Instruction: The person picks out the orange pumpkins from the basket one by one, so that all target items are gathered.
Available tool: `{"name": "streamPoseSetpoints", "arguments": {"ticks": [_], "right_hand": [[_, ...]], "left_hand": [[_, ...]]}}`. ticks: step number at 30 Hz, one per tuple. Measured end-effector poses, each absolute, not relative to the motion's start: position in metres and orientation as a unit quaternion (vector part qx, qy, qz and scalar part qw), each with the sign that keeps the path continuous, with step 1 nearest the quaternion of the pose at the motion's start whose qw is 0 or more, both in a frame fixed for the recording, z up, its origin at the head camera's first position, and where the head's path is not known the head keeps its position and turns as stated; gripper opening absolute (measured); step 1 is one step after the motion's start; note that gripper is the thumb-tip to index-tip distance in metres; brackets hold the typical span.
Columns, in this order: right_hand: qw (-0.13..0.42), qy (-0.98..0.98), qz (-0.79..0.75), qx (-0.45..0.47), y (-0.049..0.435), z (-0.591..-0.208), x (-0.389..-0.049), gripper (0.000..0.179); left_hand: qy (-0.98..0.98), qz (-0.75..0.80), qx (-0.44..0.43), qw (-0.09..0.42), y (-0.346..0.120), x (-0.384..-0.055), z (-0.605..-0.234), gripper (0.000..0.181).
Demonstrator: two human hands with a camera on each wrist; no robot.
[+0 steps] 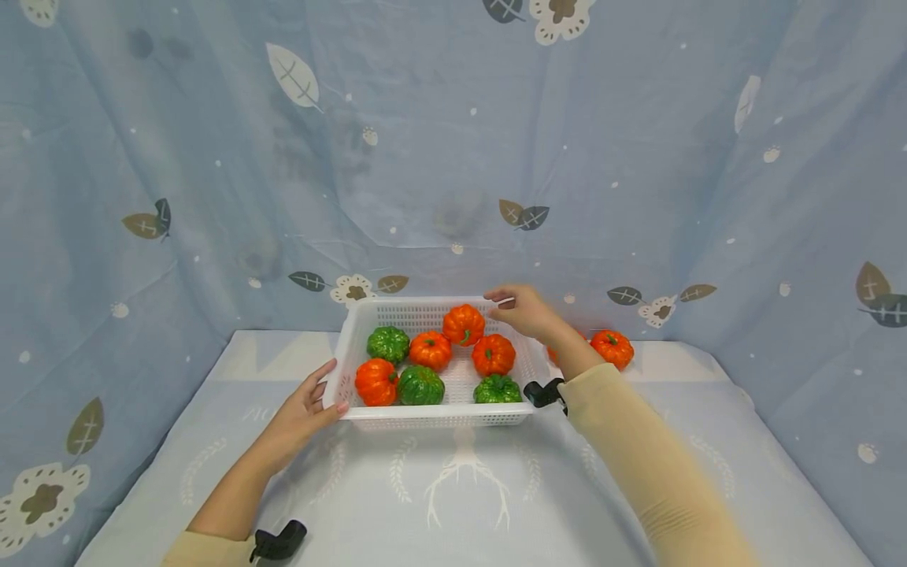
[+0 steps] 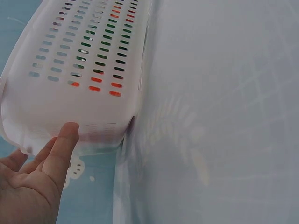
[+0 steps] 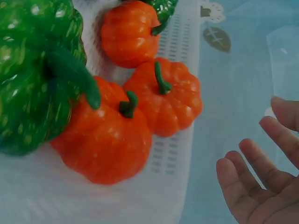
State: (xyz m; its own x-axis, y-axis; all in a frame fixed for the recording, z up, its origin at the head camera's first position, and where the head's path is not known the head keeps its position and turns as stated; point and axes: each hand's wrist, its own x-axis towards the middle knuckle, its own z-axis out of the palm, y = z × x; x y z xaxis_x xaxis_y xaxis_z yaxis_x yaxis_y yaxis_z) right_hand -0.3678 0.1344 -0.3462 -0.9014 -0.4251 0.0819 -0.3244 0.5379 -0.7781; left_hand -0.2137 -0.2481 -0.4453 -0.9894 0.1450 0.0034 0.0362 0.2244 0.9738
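A white plastic basket with slotted walls holds several orange toy pumpkins and three green ones. At its front left corner, my left hand rests thumb and extended fingers against the basket. The left wrist view shows that thumb at the end of the wall. My right hand is over the back right corner with nothing in its grasp. Its fingers are spread beside the basket rim in the right wrist view, close to the orange pumpkins inside.
Right of the basket, an orange pumpkin lies on the white-clothed table, with another mostly hidden behind my right forearm. A blue patterned curtain hangs behind and at both sides. Black camera mounts stick out from my wrists.
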Motion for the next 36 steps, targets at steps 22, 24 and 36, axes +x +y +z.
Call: {"name": "streamPoseSetpoints", "arguments": {"ticks": [22,24,36], "right_hand": [[0.109,0.876,-0.452,-0.132,0.100,-0.374,-0.400,0.041],[0.110,0.874,-0.457,-0.125,0.099,-0.378,-0.403,0.040],[0.101,0.879,-0.449,-0.120,0.099,-0.392,-0.408,0.041]], "left_hand": [[0.781,0.620,0.056,0.044,-0.250,-0.214,-0.445,0.088],[0.781,0.621,0.054,0.044,-0.249,-0.214,-0.445,0.088],[0.780,0.622,0.054,0.046,-0.249,-0.215,-0.447,0.088]]}}
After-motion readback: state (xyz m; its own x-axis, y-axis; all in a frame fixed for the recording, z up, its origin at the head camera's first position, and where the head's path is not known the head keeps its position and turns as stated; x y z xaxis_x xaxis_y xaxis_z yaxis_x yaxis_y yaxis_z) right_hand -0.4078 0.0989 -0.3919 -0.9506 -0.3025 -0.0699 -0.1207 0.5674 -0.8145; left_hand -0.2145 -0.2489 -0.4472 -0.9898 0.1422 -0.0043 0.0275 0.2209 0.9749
